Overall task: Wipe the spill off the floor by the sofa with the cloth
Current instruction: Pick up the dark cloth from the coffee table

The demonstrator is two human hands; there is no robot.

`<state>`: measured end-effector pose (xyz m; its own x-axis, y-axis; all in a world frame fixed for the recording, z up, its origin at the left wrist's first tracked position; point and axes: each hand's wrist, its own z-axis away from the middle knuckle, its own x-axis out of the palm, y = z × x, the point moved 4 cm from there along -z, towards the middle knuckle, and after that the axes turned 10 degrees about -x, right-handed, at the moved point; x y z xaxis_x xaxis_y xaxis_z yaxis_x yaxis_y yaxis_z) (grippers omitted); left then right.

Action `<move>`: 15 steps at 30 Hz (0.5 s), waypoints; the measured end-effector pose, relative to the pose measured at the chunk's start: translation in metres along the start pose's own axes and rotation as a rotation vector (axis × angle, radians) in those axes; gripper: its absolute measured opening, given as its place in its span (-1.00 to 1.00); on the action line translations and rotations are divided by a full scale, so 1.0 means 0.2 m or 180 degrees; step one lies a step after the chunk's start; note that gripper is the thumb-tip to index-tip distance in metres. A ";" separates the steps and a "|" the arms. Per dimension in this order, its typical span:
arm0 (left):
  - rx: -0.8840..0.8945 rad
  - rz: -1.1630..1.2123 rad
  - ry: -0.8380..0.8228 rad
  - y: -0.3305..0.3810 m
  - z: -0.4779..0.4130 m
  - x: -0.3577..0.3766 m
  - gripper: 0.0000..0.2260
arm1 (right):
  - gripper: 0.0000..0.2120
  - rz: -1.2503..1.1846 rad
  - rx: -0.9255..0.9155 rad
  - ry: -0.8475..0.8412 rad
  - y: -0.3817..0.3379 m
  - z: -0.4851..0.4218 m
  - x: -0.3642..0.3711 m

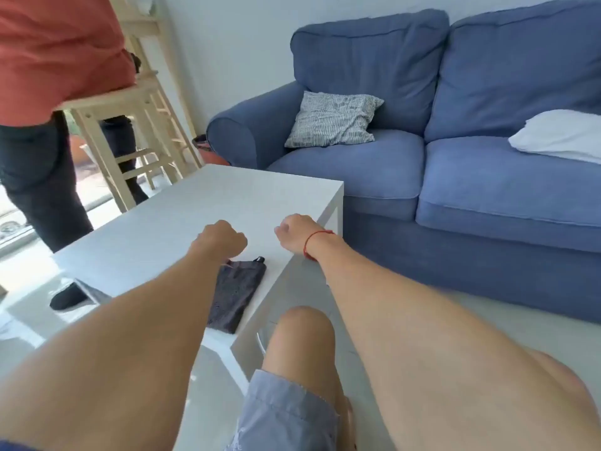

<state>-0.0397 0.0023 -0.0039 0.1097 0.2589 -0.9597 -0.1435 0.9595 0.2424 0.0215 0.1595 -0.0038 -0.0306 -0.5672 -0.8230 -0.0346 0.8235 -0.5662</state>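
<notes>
A dark grey cloth (235, 296) lies flat on the white coffee table (201, 203), near its front right edge. My left hand (222, 239) hovers as a closed fist just above the cloth's far end, holding nothing. My right hand (297, 232) is also a closed fist, above the table's right edge, with a red string on the wrist. The blue sofa (455, 174) stands to the right. The pale floor (439, 310) runs between table and sofa; I cannot make out a spill on it.
A person in an orange shirt and dark trousers (39, 151) stands at the left by a wooden stool (130, 125). A striped cushion (331, 120) and a white pillow (559, 136) lie on the sofa. My bare knee (302, 340) is beside the table's corner.
</notes>
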 end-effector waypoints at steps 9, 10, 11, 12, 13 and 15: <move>-0.0410 -0.0568 -0.0438 -0.37 0.02 0.10 -0.57 | -0.39 0.0603 0.0220 -0.0621 -0.12 0.01 0.35; -0.0435 -0.0518 -0.0444 -0.37 0.02 0.11 -0.56 | -0.42 0.0598 0.0240 -0.0591 -0.12 0.00 0.37; -0.0417 -0.0458 -0.0407 -0.36 0.02 0.11 -0.56 | -0.45 0.0577 0.0264 -0.0579 -0.13 0.01 0.38; -0.0402 -0.0392 -0.0370 -0.34 0.03 0.11 -0.57 | -0.49 0.0508 0.0290 -0.0544 -0.13 0.00 0.38; -0.0381 -0.0299 -0.0318 -0.31 0.04 0.12 -0.57 | -0.53 0.0309 0.0315 -0.0469 -0.14 0.01 0.37; -0.0306 -0.0028 -0.0216 -0.25 0.06 0.11 -0.58 | -0.60 -0.0429 0.0379 -0.0158 -0.13 0.01 0.33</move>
<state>-0.0182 -0.0384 -0.0352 0.1773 0.2604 -0.9491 -0.2354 0.9476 0.2160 0.0217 0.1009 -0.0428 0.0156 -0.6736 -0.7390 0.0836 0.7373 -0.6703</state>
